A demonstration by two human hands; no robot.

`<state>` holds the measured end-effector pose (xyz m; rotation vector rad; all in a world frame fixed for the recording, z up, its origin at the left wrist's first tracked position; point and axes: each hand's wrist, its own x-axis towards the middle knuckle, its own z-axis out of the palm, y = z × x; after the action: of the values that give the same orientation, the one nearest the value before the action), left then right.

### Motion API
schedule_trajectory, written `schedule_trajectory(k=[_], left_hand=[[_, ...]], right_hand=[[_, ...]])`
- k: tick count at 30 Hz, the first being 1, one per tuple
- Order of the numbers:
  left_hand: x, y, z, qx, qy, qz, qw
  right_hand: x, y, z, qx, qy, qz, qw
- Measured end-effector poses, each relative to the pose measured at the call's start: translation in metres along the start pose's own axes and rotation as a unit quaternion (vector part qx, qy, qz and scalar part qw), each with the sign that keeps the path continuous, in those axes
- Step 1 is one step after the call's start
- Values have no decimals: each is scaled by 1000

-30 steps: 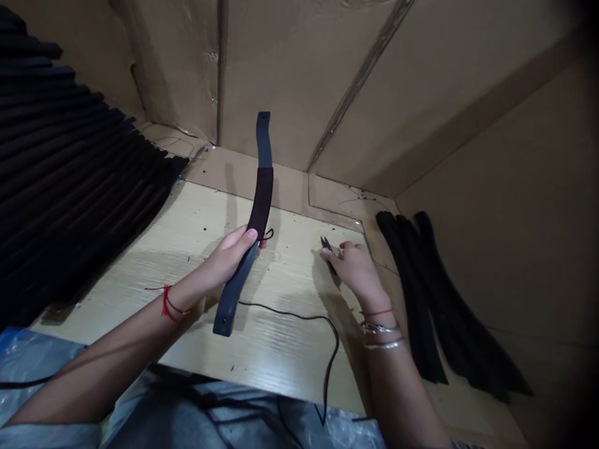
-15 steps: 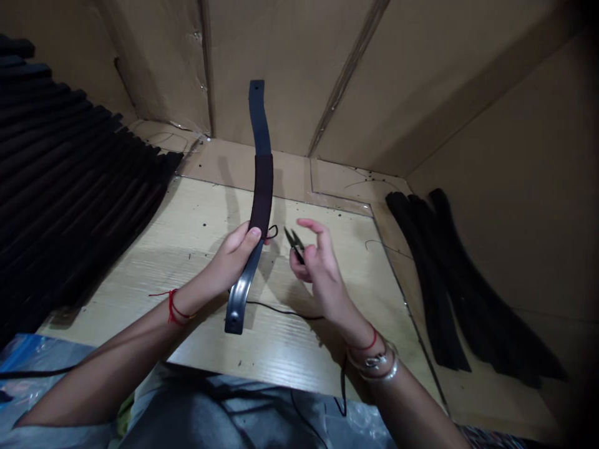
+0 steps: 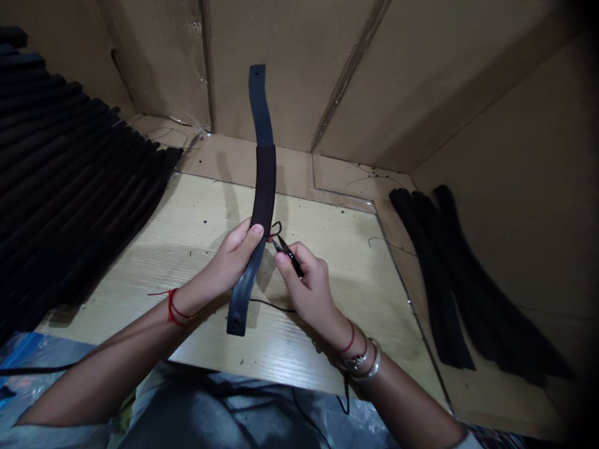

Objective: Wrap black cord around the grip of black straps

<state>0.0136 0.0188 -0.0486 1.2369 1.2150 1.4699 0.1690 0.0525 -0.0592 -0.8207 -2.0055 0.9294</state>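
Observation:
My left hand (image 3: 238, 249) is closed around a long dark strap (image 3: 261, 112) with a brown-black sleeve (image 3: 265, 187) over its middle. The strap stands nearly upright, a hole showing at its top end. By my left fingertips a small loop of black cord (image 3: 277, 228) sticks out from the sleeve's lower edge. My right hand (image 3: 306, 274) is closed on black thread snips (image 3: 291, 255), their blades at the cord loop. Whether the blades touch the cord, I cannot tell. More black cord (image 3: 271, 305) runs behind the strap towards my right hand.
Many dark straps (image 3: 70, 181) are stacked at the left. Several more black strips (image 3: 449, 274) lie at the right against the cardboard wall (image 3: 496, 187). Cardboard (image 3: 262, 43) also rises at the back. Small dark scraps dot the pale wooden board (image 3: 154, 237). Clear plastic (image 3: 28, 355) lies at lower left.
My right hand has moved left with the snips, bringing the blades to the cord loop, and its raised index finger has come down onto them. The strap sits slightly higher in view.

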Motion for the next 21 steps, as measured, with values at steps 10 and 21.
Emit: schedule_trajectory(k=[10,21], left_hand=[[-4,-3,4,18,-23,-9,1000],[-5,0,5,6,-27,-15,999]], right_hand=[[-2,-2,4,22,0,0,1000],[-2,-3,5,25,33,-3,999]])
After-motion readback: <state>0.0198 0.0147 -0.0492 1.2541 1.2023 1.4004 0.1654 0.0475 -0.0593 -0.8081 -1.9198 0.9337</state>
